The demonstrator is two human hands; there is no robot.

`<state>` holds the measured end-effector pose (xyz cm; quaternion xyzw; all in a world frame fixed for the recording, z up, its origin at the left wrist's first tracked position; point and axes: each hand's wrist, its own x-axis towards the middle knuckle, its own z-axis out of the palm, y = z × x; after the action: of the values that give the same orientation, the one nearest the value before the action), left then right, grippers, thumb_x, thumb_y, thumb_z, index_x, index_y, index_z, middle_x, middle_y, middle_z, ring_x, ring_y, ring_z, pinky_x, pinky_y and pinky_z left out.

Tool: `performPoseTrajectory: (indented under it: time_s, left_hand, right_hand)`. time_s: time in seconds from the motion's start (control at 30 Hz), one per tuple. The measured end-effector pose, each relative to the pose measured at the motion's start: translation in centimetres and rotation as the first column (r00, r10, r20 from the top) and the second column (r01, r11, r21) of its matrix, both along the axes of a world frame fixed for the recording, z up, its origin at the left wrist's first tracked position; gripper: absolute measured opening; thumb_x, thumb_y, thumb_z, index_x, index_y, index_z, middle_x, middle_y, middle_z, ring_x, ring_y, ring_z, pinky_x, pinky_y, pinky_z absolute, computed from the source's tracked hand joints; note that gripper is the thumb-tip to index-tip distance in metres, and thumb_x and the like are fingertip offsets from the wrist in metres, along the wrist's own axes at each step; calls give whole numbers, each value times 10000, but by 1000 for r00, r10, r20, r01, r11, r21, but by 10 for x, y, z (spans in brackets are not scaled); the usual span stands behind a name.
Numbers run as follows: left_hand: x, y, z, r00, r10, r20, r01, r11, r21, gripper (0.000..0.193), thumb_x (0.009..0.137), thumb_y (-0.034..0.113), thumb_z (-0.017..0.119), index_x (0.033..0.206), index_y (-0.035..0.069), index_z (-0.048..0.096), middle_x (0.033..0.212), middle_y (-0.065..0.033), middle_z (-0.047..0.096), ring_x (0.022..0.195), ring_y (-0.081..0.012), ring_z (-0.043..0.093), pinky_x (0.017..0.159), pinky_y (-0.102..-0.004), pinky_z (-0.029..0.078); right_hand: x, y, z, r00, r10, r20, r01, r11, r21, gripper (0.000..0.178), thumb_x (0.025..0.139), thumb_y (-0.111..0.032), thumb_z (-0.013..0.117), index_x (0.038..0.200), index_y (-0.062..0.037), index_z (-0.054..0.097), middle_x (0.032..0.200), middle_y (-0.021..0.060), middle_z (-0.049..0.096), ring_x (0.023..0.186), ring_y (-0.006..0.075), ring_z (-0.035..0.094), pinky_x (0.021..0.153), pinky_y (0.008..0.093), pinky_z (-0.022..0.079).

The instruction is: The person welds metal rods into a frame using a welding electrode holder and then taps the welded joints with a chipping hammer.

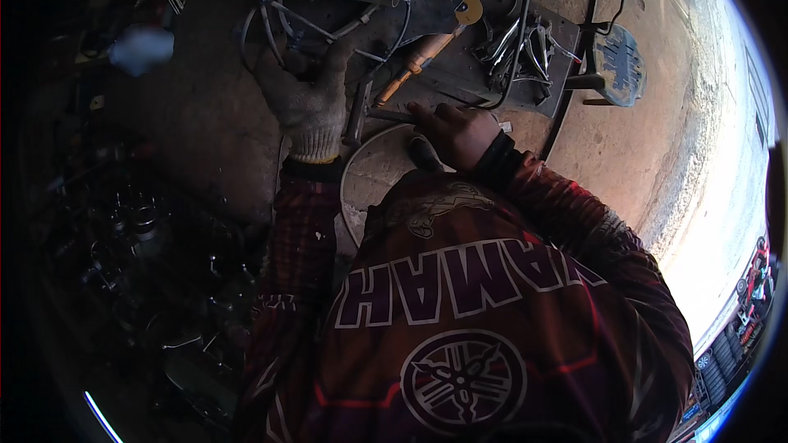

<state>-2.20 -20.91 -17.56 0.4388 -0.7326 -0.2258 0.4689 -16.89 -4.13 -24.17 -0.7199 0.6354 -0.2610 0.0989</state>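
Observation:
My left hand (pixel 305 102), in a grey knit glove, holds the near edge of a round frame of bent metal rods (pixel 345 8). Its thumb and fingers are spread around the rods, and some fingertips are lost in shadow. To the right, my bare right hand (pixel 460 133) is closed around the handle of a hammer. The dark head of the hammer (pixel 357 115) is just below the frame, beside my gloved hand. An orange power tool (pixel 423 61) with a yellowish disc lies on the dark work table (pixel 455 86), just beyond my right hand.
A heap of metal pliers or clamps (pixel 533 53) sits on the table's right side, with a dark cable near it. Further right stands a worn stool (pixel 620 66). Dark metal parts (pixel 144 226) crowd the floor at left. A pale cable loops below the table.

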Motion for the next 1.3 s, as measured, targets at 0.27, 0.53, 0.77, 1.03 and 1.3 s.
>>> performPoseTrajectory:
  time_s: [0.27, 0.53, 0.77, 1.03, 1.3]
  left_hand:
    - [2, -3, 5, 996, -49, -69, 52, 998, 47, 383, 721, 202, 837, 875, 14, 540, 681, 15, 501, 606, -89, 463, 569, -274, 385]
    - [26, -12, 21, 992, -111, 64, 101, 983, 151, 228, 889, 197, 663, 964, -9, 602, 806, -44, 592, 704, -114, 549, 654, -284, 446]
    - [34, -16, 27, 997, -55, -56, 72, 927, 369, 228, 869, 188, 679, 885, -31, 620, 841, -39, 609, 726, -105, 561, 635, -250, 432]
    - [28, -16, 7, 952, 303, -46, -276, 914, 298, 403, 746, 246, 769, 987, -48, 635, 808, -73, 637, 739, -139, 575, 677, -280, 453]
    - [44, -37, 38, 901, 74, 428, -274, 862, 427, 634, 701, 348, 810, 1138, -45, 572, 1037, -145, 646, 927, -237, 622, 818, -344, 489]
  right_hand:
    - [-7, -7, -17, 999, -37, 8, 36, 998, 60, 393, 849, -167, 599, 1241, -142, 577, 789, 68, 602, 596, 240, 627, 481, 358, 505]
    - [-14, -5, -25, 999, -31, 32, 29, 998, 49, 377, 888, -224, 608, 1254, -141, 569, 782, 71, 590, 596, 248, 615, 485, 361, 502]
    - [-13, -6, -25, 998, 8, 60, -11, 999, 49, 416, 877, -198, 610, 1281, -118, 550, 789, 91, 577, 600, 267, 608, 508, 374, 508]
    - [-12, -7, -26, 996, -19, 83, 13, 998, 65, 376, 878, -243, 603, 1235, -130, 563, 796, 82, 615, 633, 274, 638, 519, 380, 520]
    - [-13, -8, -27, 992, -30, 120, 24, 999, 49, 343, 893, -265, 602, 1208, -131, 576, 782, 77, 609, 607, 280, 627, 515, 390, 511]
